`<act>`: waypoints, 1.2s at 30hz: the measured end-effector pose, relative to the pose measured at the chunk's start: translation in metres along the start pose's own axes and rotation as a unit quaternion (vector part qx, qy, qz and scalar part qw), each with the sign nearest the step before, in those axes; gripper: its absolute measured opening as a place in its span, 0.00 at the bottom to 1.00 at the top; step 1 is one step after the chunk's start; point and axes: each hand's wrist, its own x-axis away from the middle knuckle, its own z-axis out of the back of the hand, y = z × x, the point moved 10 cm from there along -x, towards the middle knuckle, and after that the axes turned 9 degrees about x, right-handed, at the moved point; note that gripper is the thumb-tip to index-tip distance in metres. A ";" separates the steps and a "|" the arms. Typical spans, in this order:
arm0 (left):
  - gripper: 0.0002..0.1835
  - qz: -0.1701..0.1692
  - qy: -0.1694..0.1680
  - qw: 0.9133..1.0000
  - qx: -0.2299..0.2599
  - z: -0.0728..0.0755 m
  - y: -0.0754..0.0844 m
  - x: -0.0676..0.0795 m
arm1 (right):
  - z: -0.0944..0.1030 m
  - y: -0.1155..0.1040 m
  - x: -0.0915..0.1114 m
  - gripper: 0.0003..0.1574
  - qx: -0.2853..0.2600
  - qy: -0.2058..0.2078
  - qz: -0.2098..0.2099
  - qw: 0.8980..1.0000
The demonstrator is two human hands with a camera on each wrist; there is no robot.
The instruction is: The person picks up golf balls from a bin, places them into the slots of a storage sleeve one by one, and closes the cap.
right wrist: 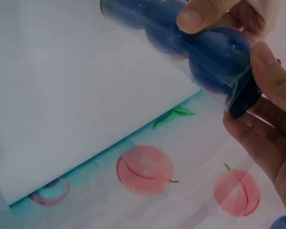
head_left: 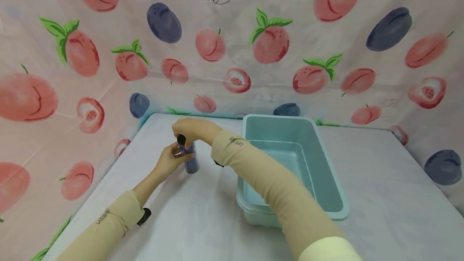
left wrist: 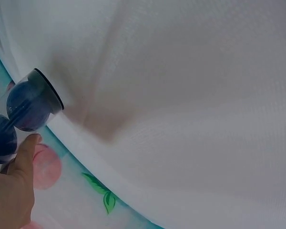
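Observation:
A clear plastic tube of blue balls [head_left: 191, 163] stands nearly upright above or on the white table, left of the middle in the head view. Several balls sit stacked inside it. My left hand [head_left: 169, 161] grips the tube around its middle; the thumb [right wrist: 195, 19] lies along the clear wall. From above, my right hand [head_left: 193, 129] pinches the black cap [right wrist: 245, 95] at the tube's upper end between thumb and fingers. In the left wrist view the tube's lower end [left wrist: 50, 93] shows a dark rim. Whether the base touches the table is hard to tell.
A pale teal plastic basin [head_left: 333, 172] stands on the table right of the tube, under my right forearm. The white tabletop [head_left: 203, 220] ends at a back edge against a fruit-print cloth [head_left: 235, 23], which hangs behind and at both sides.

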 end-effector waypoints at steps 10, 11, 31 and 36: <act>0.27 -0.002 -0.005 1.000 -0.013 -0.001 0.004 -0.002 | -0.002 0.005 0.002 0.28 -0.007 0.014 0.002 1.000; 0.27 -0.004 -0.005 1.000 -0.018 -0.002 0.005 -0.003 | -0.003 0.006 0.002 0.29 -0.009 0.015 0.005 1.000; 0.32 -0.134 0.077 0.982 -0.107 0.017 0.056 0.021 | -0.021 0.034 0.033 0.42 -0.031 -0.092 0.000 0.995; 0.22 -0.252 0.088 0.933 -0.243 0.015 0.081 0.040 | -0.023 0.031 0.037 0.37 -0.010 -0.115 0.004 0.993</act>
